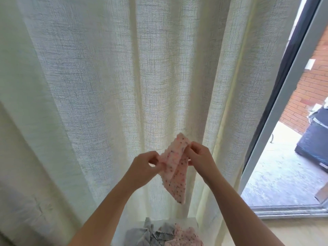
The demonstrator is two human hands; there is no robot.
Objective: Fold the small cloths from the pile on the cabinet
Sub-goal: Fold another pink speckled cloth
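A small pink cloth with dark speckles (174,172) hangs in the air in front of the curtain, held up by both hands. My left hand (142,167) pinches its left edge. My right hand (200,157) pinches its upper right edge. The cloth droops to a point below my hands. At the bottom of the view lies the pile on the white cabinet (190,221): crumpled grey cloths (147,235) on the left and a pink speckled cloth (184,237) on the right.
A pale cream curtain (106,86) fills the view behind my hands. At the right an open sliding door frame (276,110) leads to a concrete patio with a dark bin (314,144) and a brick wall.
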